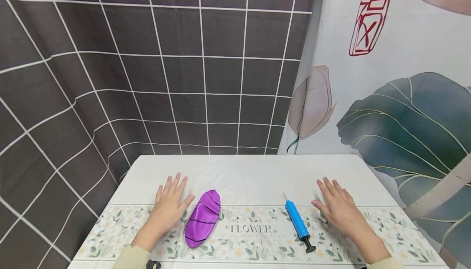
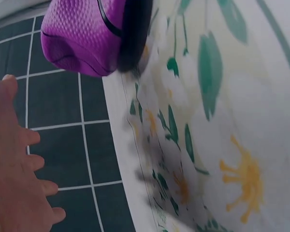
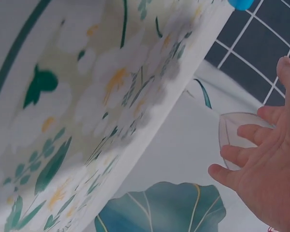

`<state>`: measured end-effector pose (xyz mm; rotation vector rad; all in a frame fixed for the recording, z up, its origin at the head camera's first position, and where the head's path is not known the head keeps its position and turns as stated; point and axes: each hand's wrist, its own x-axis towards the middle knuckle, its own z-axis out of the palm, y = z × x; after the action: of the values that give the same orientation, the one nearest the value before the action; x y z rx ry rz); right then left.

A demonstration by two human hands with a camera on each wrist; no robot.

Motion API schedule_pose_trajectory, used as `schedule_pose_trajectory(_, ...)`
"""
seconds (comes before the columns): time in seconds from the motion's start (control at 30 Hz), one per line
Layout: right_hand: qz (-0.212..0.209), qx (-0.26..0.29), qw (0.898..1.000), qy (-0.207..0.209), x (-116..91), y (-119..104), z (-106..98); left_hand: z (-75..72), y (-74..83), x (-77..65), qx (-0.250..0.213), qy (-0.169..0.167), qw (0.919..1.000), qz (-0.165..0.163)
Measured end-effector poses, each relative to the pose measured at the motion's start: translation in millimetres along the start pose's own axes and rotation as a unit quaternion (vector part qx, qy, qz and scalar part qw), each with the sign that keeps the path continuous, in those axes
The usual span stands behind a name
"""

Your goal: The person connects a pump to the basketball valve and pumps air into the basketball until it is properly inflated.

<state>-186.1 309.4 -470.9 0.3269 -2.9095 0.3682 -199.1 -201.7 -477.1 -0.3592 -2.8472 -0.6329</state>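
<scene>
Looking down through the head camera, I see the left hand (image 1: 167,209) just beside a deflated purple ball (image 1: 203,219) with black lines, its fingers straight and its thumb spread toward the ball. The right hand (image 1: 339,209) has its fingers extended too, near a blue hand pump (image 1: 296,220). Both wrist cameras show me the hands raised over the counter (image 1: 250,181), casting shadows on it. The ball lies on the floral band, left of the printed word FLOWER (image 1: 251,229); the pump lies right of that word, needle toward the far edge, black handle nearer me. Behind hang a dark gridded cloth (image 1: 180,72) and a white leaf-print cloth (image 1: 397,113).
</scene>
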Motion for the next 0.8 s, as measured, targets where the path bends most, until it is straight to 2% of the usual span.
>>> schedule_pose_trajectory(0.8, -0.043, -0.017, 0.999, 0.012, -2, -28, 7, 9.2, 30.8, -4.2, 0.009, -0.001, 0.9995, 0.032)
